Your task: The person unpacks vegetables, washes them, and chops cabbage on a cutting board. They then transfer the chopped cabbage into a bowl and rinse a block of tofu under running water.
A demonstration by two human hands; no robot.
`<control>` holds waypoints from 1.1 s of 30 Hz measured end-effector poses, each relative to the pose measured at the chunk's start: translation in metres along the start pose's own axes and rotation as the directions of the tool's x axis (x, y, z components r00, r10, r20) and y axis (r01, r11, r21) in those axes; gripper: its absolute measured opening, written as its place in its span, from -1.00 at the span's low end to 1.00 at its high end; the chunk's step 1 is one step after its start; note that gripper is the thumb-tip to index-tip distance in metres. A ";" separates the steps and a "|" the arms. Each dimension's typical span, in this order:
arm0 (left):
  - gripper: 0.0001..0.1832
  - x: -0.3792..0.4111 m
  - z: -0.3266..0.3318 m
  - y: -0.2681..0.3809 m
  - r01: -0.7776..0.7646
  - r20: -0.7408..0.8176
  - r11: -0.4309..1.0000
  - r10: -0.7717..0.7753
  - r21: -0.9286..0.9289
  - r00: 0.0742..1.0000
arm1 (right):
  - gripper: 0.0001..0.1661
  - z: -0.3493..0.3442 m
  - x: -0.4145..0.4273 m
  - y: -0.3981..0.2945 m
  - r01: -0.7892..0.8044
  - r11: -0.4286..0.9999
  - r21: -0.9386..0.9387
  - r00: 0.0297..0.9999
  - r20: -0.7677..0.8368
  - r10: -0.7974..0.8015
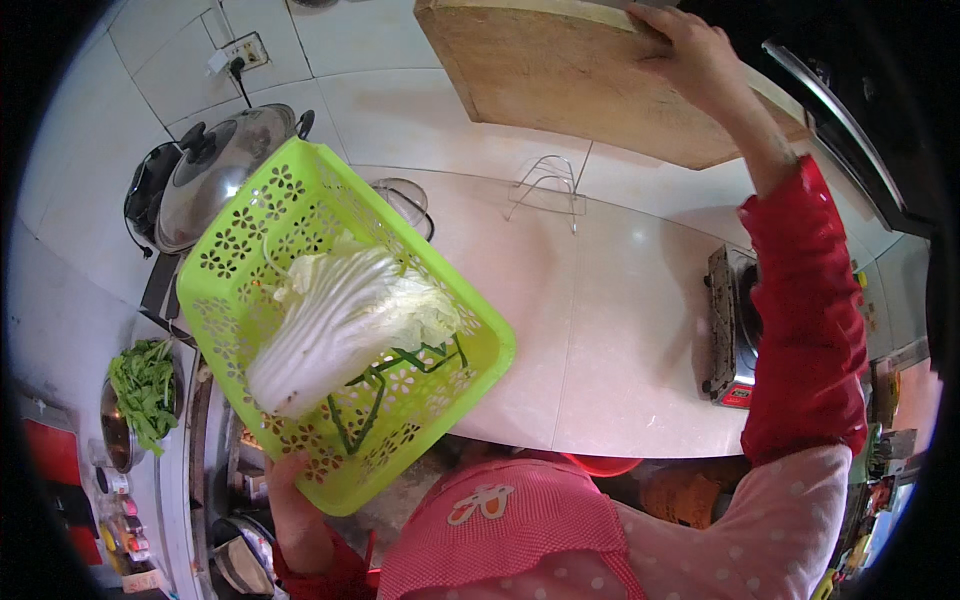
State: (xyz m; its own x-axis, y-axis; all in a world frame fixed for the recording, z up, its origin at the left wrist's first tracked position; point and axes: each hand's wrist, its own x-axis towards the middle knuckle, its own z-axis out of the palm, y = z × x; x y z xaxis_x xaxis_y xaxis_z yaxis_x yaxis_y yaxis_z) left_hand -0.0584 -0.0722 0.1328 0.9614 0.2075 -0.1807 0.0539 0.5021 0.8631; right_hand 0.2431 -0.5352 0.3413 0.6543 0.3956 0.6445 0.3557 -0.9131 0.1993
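My left hand [294, 495] grips the near lower corner of a lime-green plastic basket [420, 457] with flower-shaped holes; its fingers are partly hidden beneath it. Inside the tilted basket lie a napa cabbage [337, 330] and several dark green leafy strands [369, 420]. High at the upper right, my right hand [694, 56] is on the top edge of a thick wooden cutting board [555, 82]. The board stands on edge, raised in front of the tiled wall.
A wire rack [551, 187] stands on the counter [525, 285] by the wall. To the right sits a portable gas stove [727, 330]. At the left are a lidded pan [225, 172], a bowl [116, 427] of leafy greens [146, 390] and several jars [124, 517].
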 end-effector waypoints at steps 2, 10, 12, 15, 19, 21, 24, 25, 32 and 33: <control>-0.36 0.005 0.009 0.004 -0.047 0.039 0.999 0.046 0.012 0.998 | -0.27 -0.014 -0.016 -0.002 -0.043 0.996 0.074 0.999 0.010 0.042; -0.37 0.010 0.010 0.003 -0.103 0.076 0.992 0.097 0.075 0.992 | -0.34 0.002 -0.120 -0.037 -0.449 0.733 0.511 0.806 0.585 0.086; -0.35 0.017 0.004 -0.004 -0.119 0.150 0.987 0.101 0.110 0.983 | -0.29 0.029 -0.159 -0.032 -0.490 0.674 0.553 0.750 0.661 0.004; -0.35 0.018 -0.001 -0.003 -0.092 0.175 0.990 0.073 0.103 0.982 | -0.26 0.094 -0.193 -0.034 -0.653 0.545 0.526 0.562 0.819 -0.118; -0.40 0.022 0.001 -0.022 -0.024 0.121 0.996 0.013 0.087 0.993 | -0.25 0.146 -0.201 -0.046 -0.727 0.487 0.484 0.476 0.866 -0.152; -0.40 0.024 0.006 -0.039 -0.060 0.081 0.977 0.044 0.205 0.996 | -0.24 0.182 -0.200 -0.050 -0.671 0.582 0.460 0.436 0.879 -0.191; -0.34 0.025 0.024 -0.057 -0.007 0.094 0.953 -0.022 0.304 0.995 | -0.19 0.239 -0.231 -0.044 -0.488 0.766 0.418 0.410 0.885 -0.221; -0.32 0.026 0.030 -0.062 0.013 0.110 0.975 -0.038 0.221 0.993 | -0.21 0.241 -0.235 -0.048 -0.441 0.818 0.369 0.384 0.901 -0.200; -0.24 0.028 0.040 -0.082 0.006 0.131 0.972 -0.037 0.236 0.991 | -0.20 0.083 -0.151 -0.139 -0.037 0.517 0.855 0.951 0.188 -0.244; -0.24 0.028 0.043 -0.085 -0.007 0.125 0.958 -0.030 0.288 0.992 | -0.14 0.064 -0.151 -0.167 0.047 0.550 0.834 0.917 0.182 -0.354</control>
State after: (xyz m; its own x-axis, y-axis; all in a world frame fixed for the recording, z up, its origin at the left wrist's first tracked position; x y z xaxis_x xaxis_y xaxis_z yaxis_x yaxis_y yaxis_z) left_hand -0.0242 -0.1453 0.0749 0.9855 0.0860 -0.1465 0.1225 0.2376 0.9636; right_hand 0.1282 -0.4361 0.1635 0.5958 0.7041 0.3864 0.7827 -0.4012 -0.4759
